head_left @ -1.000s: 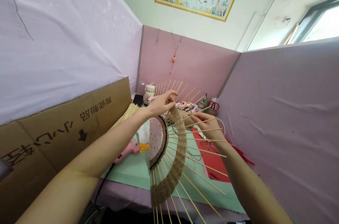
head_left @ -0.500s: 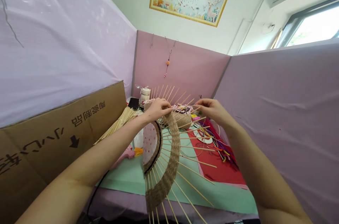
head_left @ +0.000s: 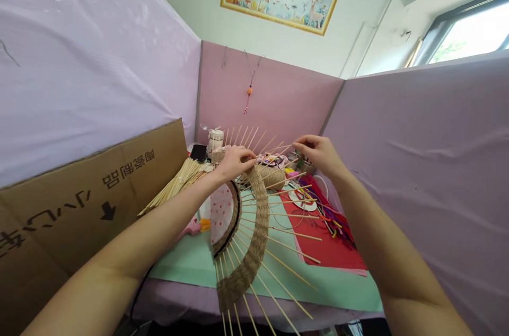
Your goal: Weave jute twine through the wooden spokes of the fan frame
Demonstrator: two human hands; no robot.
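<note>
Pink partitioning (head_left: 270,92) rises behind the green surface (head_left: 191,267), above whose near edge the spoked weaving (head_left: 261,219) curves down toward me from my nearer left grip (head_left: 236,162), pinching its upper band, while my right grip (head_left: 318,151), off its upper right, pinches what looks like thin cord (head_left: 287,146).

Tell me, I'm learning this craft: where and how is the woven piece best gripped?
Probably by the woven band at its lower end, from below, pinched: it is broad and flat, while the thin sticks splay apart and the left hand holds the upper part.
</note>
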